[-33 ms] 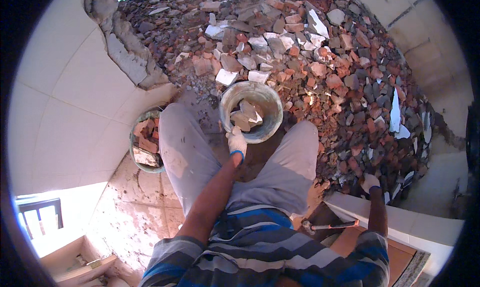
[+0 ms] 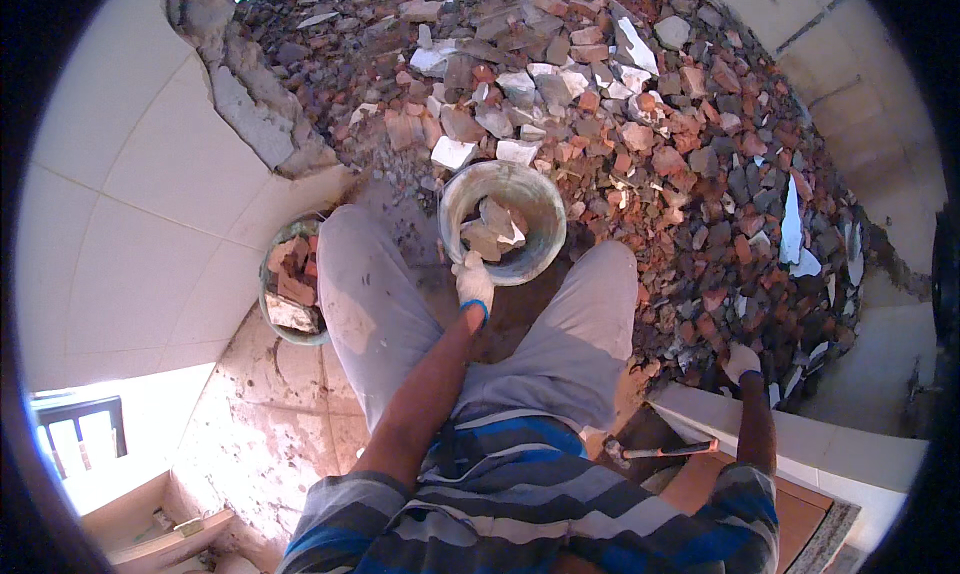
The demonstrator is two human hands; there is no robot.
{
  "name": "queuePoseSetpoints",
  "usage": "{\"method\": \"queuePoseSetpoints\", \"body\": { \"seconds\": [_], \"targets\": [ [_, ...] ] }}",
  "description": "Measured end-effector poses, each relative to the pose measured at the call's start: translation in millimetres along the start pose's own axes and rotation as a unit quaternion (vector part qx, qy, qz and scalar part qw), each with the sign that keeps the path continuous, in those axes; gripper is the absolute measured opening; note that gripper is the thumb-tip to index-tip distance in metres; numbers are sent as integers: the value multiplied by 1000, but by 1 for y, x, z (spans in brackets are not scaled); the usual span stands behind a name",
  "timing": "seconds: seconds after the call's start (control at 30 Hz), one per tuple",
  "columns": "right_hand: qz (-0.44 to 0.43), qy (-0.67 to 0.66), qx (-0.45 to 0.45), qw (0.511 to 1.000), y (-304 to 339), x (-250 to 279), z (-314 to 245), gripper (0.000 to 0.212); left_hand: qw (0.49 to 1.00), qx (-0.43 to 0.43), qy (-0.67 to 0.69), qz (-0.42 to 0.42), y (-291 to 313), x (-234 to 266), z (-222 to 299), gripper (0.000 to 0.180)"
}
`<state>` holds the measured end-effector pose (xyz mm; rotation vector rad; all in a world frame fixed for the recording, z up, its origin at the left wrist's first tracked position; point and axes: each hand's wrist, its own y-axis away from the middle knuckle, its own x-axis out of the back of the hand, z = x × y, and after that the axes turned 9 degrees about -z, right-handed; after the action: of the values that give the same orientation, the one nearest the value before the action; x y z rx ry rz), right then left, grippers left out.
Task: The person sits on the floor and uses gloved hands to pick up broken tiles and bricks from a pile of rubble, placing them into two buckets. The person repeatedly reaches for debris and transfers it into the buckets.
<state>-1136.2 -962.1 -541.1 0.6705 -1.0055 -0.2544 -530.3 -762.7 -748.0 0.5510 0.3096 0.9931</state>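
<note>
My left hand (image 2: 474,284) grips the bucket (image 2: 546,224) by its near rim. I cannot tell what the right hand (image 2: 741,362) holds; jagged rubble (image 2: 700,274) could cut its glove.

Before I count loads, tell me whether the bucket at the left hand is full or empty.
Neither: the bucket is partly filled. A few broken chunks lie in it, leaving much of its inside bare.
</note>
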Motion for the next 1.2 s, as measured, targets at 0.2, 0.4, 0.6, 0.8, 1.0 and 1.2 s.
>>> {"method": "queuePoseSetpoints", "body": {
  "seconds": [0.2,0.4,0.6,0.8,1.0,1.2],
  "targets": [
    [187,-124,2,974,-2,62,-38,47,1000,9,-3,-7,-8,0,-11,75],
    [365,-308,109,872,7,171,-138,55,1000,15,16,-10,-9,2,-10,69],
    [382,-449,259,765,16,257,-271,56,991,74,94,-54,-1,4,7,53],
    [254,-317,328,853,-17,254,-389,57,984,105,138,-45,33,2,-9,56],
    [122,-230,229,938,-64,197,-460,70,980,192,51,32,11,37,-11,86],
    [144,-272,157,938,-100,162,-489,66,997,33,47,56,17,51,77,87]
  ]
}}
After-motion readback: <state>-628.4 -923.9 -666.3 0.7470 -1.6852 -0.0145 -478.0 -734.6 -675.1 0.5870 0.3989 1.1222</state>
